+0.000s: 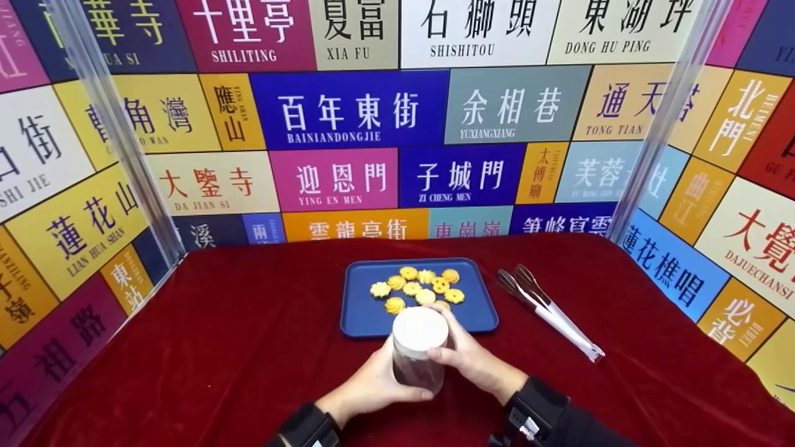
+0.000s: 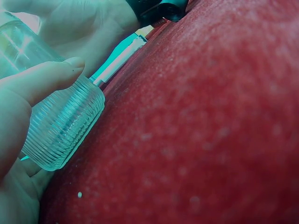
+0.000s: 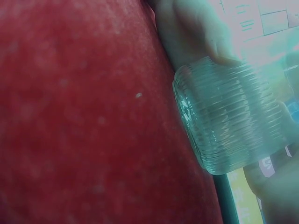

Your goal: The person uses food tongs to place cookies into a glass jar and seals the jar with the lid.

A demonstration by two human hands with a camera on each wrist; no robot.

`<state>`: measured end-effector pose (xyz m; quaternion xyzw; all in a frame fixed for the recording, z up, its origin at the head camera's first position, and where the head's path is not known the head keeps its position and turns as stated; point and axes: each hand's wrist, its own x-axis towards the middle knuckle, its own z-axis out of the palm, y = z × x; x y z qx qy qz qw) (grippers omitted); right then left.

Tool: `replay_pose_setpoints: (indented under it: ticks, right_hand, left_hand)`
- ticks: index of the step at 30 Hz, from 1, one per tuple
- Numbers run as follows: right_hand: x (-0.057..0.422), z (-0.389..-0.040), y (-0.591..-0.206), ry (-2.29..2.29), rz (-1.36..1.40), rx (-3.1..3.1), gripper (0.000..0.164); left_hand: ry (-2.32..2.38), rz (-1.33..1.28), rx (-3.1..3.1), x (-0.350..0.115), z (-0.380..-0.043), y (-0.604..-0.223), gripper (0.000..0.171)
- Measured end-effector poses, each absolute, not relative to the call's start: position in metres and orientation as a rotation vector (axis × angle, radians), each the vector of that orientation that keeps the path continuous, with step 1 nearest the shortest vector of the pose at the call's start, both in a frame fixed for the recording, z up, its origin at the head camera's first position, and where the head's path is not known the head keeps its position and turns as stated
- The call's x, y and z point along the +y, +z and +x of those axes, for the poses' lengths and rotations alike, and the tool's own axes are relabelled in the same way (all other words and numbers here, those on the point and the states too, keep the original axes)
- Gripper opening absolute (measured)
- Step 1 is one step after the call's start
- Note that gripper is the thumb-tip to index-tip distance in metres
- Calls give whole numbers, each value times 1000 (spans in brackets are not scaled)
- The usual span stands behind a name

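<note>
A clear ribbed jar with a white lid is between my two hands, in front of the blue tray. My left hand grips the jar's body, its thumb across the near side. In the left wrist view the ribbed lower part of the jar shows below that thumb. My right hand holds the lid's rim, thumb at the near edge and fingers round the far side. The right wrist view shows the jar's ribbed base close over the red cloth.
Behind the jar lies a blue tray bearing several yellow cookies. Metal tongs with white handles lie right of the tray. Red cloth covers the table. Panels with place names wall the back and sides.
</note>
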<state>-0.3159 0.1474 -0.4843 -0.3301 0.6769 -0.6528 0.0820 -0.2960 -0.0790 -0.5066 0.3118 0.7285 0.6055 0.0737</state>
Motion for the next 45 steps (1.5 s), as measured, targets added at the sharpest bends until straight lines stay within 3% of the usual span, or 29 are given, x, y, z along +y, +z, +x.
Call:
replay_pose_setpoints:
  ticks: [21, 32, 45]
  right_hand:
    - [149, -308, -475, -1932, -853, 2048, 80]
    - [149, -318, -484, -1953, -1055, 1958, 89]
    - [148, -316, -483, -1943, -965, 2005, 82]
  left_hand:
    - [1835, 942, 2181, -78, -298, -508, 114]
    - [1843, 936, 2169, -78, -299, -508, 114]
    - [1817, 933, 2200, -79, -296, -508, 111]
